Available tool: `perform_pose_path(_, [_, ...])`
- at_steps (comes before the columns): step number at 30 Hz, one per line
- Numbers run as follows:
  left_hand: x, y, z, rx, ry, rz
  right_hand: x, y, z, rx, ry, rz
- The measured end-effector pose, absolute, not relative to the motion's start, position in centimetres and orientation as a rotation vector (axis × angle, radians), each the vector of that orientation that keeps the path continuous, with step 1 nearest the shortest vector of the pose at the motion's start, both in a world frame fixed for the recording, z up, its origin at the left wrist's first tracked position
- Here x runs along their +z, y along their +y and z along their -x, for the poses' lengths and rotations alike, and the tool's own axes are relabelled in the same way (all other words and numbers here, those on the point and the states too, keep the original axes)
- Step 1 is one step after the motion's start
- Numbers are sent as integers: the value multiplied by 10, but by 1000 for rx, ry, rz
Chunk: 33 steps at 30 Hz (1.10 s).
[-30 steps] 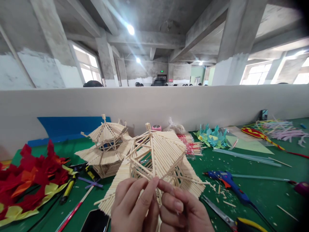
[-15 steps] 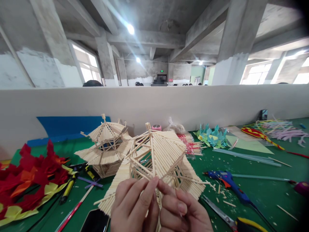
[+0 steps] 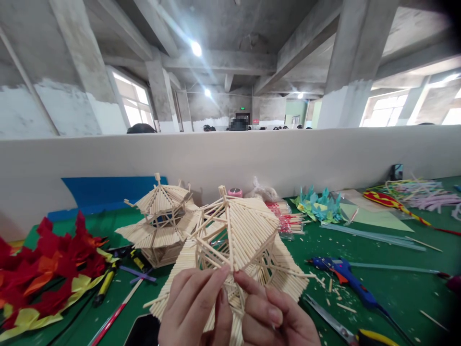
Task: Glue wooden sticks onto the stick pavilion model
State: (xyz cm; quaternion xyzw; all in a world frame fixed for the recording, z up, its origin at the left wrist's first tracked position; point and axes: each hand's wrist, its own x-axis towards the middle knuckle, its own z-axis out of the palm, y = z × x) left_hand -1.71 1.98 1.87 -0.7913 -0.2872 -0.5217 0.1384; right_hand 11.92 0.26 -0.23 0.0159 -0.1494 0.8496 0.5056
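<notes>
A pavilion model built of thin wooden sticks stands in front of me, its upper roof partly covered and its left side showing bare ribs. My left hand is closed at the roof's front corner, fingertips on the lower end of a ridge stick. From the other side my right hand meets the same corner with its index fingertip. Its other fingers are curled with the thumb pressed on them; anything between them is hidden. Behind to the left stands a second stick pavilion with two roof tiers.
A blue glue gun, scissors and stick scraps lie on the green table at right. Farther back are bundled sticks and a teal paper flower. Red paper shapes and a dark phone are at left.
The left and right fingertips have parted slightly at the roof corner. The whole view has shifted a little; the pavilions stand as before.
</notes>
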Motion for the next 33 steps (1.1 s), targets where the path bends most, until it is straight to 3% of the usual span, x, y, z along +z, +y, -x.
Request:
perform_pose_path(16, [7,30,24,-1197,-800,2274,2,4,-119,2015,-381,36])
perform_pose_path(25, [17,19,19,-1441,-823,2310,-1,2,-120,1934,-440,217])
perform_pose_path(30, [10,17,9,-1848,-1114,2164,-5,2,-123,1664,-554,568])
perform_pose_path(33, [3,20,7,-1799,-1193,2123,-2,3,-129,1252,-737,835])
